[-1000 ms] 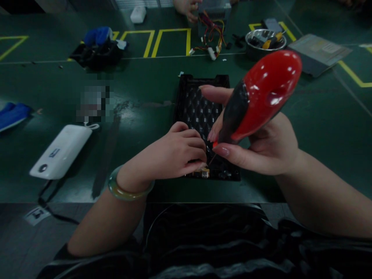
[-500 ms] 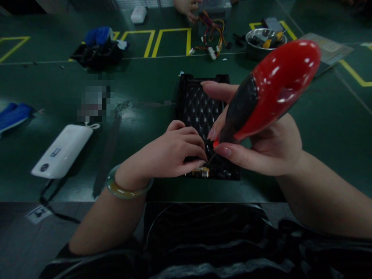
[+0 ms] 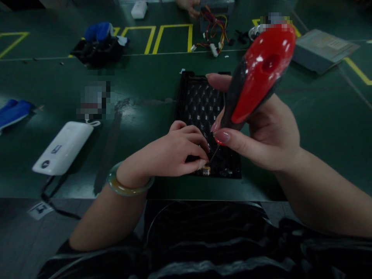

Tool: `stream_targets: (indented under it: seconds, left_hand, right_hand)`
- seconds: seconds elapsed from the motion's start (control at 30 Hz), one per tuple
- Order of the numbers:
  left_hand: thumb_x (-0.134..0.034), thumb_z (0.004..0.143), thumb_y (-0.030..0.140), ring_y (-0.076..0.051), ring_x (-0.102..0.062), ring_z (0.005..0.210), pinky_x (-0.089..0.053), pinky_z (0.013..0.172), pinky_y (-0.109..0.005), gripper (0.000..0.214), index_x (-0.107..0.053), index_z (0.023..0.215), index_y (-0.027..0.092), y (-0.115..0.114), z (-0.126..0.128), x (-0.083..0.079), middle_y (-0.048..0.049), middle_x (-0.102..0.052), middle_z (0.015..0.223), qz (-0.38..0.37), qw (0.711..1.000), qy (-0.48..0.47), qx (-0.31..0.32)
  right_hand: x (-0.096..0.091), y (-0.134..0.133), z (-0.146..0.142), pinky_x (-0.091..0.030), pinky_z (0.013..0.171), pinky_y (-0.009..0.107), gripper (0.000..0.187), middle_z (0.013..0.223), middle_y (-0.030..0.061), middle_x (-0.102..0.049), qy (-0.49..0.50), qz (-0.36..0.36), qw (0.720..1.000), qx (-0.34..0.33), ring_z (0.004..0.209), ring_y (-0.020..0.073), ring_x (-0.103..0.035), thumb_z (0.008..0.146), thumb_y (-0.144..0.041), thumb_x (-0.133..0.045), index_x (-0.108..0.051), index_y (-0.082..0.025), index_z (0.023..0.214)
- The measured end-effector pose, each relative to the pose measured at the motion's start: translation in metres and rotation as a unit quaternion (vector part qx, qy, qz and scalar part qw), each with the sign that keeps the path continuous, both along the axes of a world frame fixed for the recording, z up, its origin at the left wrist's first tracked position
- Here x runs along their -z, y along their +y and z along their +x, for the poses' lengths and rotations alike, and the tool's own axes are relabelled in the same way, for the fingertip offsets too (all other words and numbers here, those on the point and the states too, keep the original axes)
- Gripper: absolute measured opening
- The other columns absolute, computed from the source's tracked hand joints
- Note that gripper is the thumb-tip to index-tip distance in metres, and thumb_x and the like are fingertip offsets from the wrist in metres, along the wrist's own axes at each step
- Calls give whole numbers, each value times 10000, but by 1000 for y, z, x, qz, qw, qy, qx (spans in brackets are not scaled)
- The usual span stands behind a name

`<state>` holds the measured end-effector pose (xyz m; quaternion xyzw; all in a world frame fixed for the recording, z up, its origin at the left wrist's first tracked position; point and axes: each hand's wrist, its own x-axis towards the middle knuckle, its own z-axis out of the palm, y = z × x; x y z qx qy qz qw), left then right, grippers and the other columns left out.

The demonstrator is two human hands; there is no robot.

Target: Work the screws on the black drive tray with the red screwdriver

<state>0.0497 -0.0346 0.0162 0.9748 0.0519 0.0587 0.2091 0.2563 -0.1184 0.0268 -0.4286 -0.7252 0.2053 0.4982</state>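
Observation:
My right hand (image 3: 261, 135) is closed around a screwdriver (image 3: 261, 69) with a bulky red and black handle. Its thin shaft slants down to the left, and the tip meets the near end of a black plastic frame (image 3: 236, 164) with a bumpy inner surface. My left hand (image 3: 186, 151) lies over the frame's left side, fingers curled and thumb close to the index finger beside the tip. What they pinch, if anything, is hidden. A small gold-coloured part (image 3: 206, 171) shows just below the left thumb.
A white power bank (image 3: 64, 149) with a cable lies left. Farther back are a black tray holding blue items (image 3: 99, 33), a metal box with coloured wires (image 3: 215, 23), another person's hand (image 3: 190, 7) and a grey metal plate (image 3: 325, 50). A blue item (image 3: 14, 112) lies far left.
The screwdriver's handle has swung left and stands steeper, and more of its shaft shows. The metal bowl behind it is now mostly hidden. My left hand stays nearly in place.

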Motion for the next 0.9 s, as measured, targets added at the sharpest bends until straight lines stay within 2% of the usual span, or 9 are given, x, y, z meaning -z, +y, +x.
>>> stream_targets:
  seconds: [0.17,0.37,0.47,0.6,0.73,0.9]
  left_hand:
    - [-574,927,311,-212,-561,1080,-262,975,-412,190,-755,887,270,0,0,0,0,-731,1058,1,1000,2,-7]
    - [-585,917,286,-209,-548,1110,-251,1007,-416,172,-753,880,276,0,0,0,13,-715,1094,-7,1000,5,-3]
    - [-580,912,289,-209,-553,1099,-254,998,-420,177,-754,880,284,0,-1,-1,10,-715,1097,-4,1000,-8,-2]
    - [-585,904,290,-208,-561,1080,-253,989,-425,182,-759,853,290,0,-1,-2,14,-718,1072,7,1000,-13,1]
    - [-590,898,277,-207,-563,1083,-262,986,-424,181,-764,853,296,-1,0,0,20,-715,1066,13,1000,-13,8]
    - [-564,919,308,-212,-556,1095,-252,984,-430,203,-758,863,293,0,-1,2,16,-720,1065,11,1000,-19,3]
  right_hand:
    - [0,0,2,-617,846,398,524,1245,32,-628,6,-1,1000,3,997,253,-675,798,-382,-763,-571,-307,1281]
    - [-1,1,1,-567,996,418,539,1427,15,-526,27,29,999,-6,1173,267,-614,831,-323,-740,-558,-288,1337]
    - [0,1,1,-548,1025,432,551,1427,6,-525,22,10,1000,-3,1139,256,-634,832,-277,-736,-552,-287,1351]
    - [3,3,2,-593,934,414,636,1380,30,-556,12,0,1000,-6,1049,252,-665,802,-301,-766,-519,-273,1387]
    - [3,2,-1,-606,899,375,569,1302,12,-610,43,-20,999,23,1071,246,-662,815,-361,-758,-555,-317,1345]
    - [1,4,-5,-572,986,368,455,1376,-21,-570,56,-9,998,29,1119,217,-647,855,-330,-720,-595,-316,1293]
